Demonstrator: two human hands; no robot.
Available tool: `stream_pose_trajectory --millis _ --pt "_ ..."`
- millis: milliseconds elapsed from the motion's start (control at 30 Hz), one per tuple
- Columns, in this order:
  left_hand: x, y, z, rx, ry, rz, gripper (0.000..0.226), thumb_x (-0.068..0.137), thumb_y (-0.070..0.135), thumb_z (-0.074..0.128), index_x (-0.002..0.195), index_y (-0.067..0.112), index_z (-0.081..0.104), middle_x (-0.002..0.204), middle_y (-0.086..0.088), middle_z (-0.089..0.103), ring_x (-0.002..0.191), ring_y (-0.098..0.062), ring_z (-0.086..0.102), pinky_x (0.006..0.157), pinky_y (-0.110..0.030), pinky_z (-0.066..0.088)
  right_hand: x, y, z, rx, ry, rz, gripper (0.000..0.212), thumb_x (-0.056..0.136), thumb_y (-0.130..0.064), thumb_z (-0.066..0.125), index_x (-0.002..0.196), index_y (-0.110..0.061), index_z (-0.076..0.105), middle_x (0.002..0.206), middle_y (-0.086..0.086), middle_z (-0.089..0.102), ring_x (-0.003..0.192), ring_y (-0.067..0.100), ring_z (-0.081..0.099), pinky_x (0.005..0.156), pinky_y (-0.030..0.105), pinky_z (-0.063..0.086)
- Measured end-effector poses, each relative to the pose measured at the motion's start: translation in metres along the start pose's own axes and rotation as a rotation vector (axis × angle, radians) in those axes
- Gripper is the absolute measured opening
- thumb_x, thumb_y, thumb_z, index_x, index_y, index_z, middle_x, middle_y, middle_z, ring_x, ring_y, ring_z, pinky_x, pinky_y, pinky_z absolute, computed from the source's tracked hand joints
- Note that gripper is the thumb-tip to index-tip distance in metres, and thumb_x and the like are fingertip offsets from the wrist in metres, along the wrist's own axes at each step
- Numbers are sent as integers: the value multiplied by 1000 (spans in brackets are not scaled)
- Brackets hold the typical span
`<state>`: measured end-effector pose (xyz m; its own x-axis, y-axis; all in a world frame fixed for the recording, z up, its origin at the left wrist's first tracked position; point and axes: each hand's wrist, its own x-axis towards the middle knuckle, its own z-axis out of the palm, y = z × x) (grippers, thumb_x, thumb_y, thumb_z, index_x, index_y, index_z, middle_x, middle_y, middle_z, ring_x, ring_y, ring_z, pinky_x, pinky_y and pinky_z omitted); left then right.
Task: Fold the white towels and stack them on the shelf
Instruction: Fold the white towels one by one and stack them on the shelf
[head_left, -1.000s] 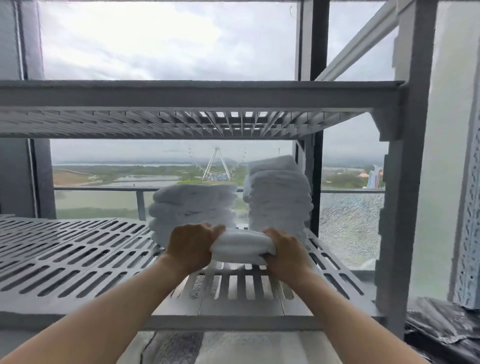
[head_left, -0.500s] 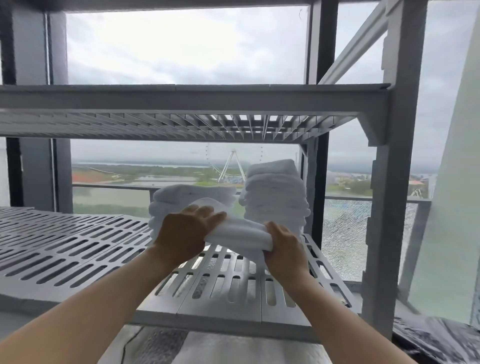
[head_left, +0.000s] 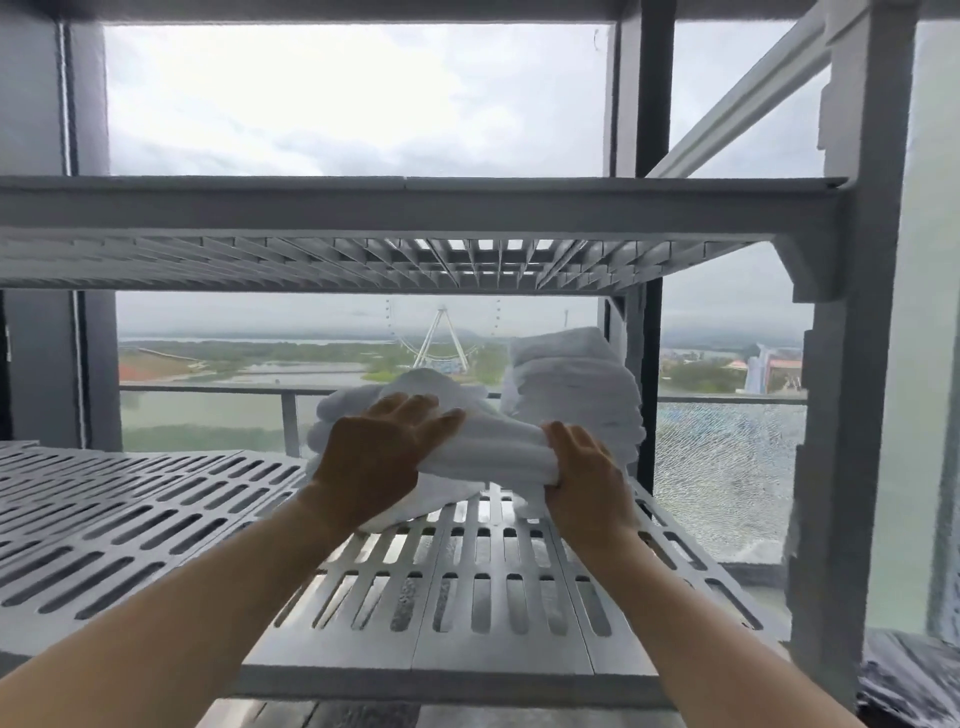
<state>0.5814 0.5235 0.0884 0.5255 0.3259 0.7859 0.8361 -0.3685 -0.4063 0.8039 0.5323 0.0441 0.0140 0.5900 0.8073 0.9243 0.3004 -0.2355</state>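
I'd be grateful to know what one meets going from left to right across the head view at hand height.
slotted shelf → left hand → folded towel → right hand → cracked window pane → shelf post

Windows: a tall glass window (head_left: 353, 104) fills the far side, split by a dark upright frame bar (head_left: 641, 88); the lower pane at right (head_left: 727, 467) is crazed with fine cracks.
Outside: overcast sky, a Ferris wheel (head_left: 441, 338), flat green land and water, and a balcony railing (head_left: 218, 389) beyond the glass.
Light: soft grey daylight, coming from behind the rack.
Furniture: a grey rack with a slotted shelf (head_left: 130, 519) below an upper grid shelf (head_left: 415, 200), joined at right by a thick post (head_left: 852, 364) and a slanting brace (head_left: 737, 98).
Wall: a dark grey pier (head_left: 31, 104) at left.
Corner: crumpled black sheeting (head_left: 909, 680) low at right.
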Motion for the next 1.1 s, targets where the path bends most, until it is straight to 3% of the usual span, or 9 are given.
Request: stream_pose_trajectory --millis 500,767,967,1100 --pt "22 -85 25 -10 81 40 69 51 -2 71 117 19 65 108 -6 69 93 -28 67 55 -35 56 69 -45 38 -91 210 -2 52 72 7 54 117 -19 54 115 3 58 102 31 53 60 43 53" --pt "36 -103 43 28 57 -74 75 42 -2 75 115 15 65 105 -5 69 89 -26 68 51 -32 55 120 -45 62 -6 229 -132 55 66 10 54 113 -18 58 116 3 60 106 32 52 60 46 55" --pt "48 -117 62 71 104 -71 68 45 -6 64 111 9 65 106 -4 69 91 -25 67 62 -31 56 149 -42 84 15 311 -230 54 61 5 66 111 -15 63 111 5 64 104 33 57 47 41 54" --pt "38 -123 81 43 2 -136 72 35 -6 72 105 12 68 98 -1 70 80 -25 69 46 -29 54 140 -32 111 3 207 -237 67 52 -7 79 116 -15 61 106 2 65 99 29 61 49 39 56"
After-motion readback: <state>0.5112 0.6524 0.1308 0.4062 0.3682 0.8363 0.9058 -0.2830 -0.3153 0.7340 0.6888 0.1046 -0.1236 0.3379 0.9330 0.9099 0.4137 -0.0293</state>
